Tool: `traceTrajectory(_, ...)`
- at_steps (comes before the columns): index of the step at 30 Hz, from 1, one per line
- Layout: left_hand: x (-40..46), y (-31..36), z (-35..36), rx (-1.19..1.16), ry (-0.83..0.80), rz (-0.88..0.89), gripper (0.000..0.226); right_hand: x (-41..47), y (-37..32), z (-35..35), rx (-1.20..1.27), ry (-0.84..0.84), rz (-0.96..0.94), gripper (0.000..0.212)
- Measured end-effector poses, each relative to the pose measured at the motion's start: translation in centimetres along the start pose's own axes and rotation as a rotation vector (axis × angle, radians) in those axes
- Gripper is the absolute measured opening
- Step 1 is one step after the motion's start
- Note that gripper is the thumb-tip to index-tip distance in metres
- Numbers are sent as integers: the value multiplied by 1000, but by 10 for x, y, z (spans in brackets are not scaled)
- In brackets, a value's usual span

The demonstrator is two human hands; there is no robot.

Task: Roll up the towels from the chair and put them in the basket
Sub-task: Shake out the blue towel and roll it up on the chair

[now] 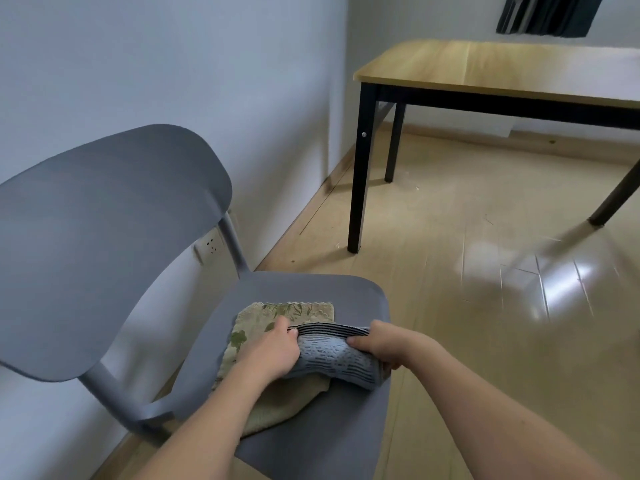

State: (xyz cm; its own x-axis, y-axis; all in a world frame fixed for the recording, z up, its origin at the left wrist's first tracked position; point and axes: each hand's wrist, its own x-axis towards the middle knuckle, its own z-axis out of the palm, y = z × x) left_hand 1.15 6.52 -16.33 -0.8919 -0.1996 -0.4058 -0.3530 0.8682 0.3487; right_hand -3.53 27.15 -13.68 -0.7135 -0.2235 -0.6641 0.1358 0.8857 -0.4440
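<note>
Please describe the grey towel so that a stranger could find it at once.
Find the grey chair by the wall. On its seat, both hands grip the grey towel; unlike the green towel beneath, it has dark stripes.

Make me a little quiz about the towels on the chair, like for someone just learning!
1. True or false: the grey towel lies on top of the leafy beige towel.
2. How many hands hold the grey towel?
3. Which is in view? A) basket B) wooden table C) sofa

Key: 1 true. 2 two, the left hand and right hand. 3 B.
</note>
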Motion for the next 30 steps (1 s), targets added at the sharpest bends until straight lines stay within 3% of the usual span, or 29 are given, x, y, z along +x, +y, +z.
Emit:
traceTrajectory(5,2,-4,6,-51,-3,-85,49,7,1,-9,-10,-54,81,67)
traceTrajectory(15,6,1,8,-241,16,-221,59,-8,-8,0,-101,51,41,52)
traceTrajectory(18,9,1,6,-417,9,-293,58,-17,-9,4,269,39,58,53)
traceTrajectory(22,-18,14,-10,-629,59,-173,41,-37,-12,7,902,-6,33,60)
traceTrajectory(26,-27,27,-30,-803,200,-122,26,-58,-19,5,1076,103,-43,52)
traceTrajectory(30,-22,50,-47,-783,231,-19,16,-49,-23,-5,1138,300,-130,42)
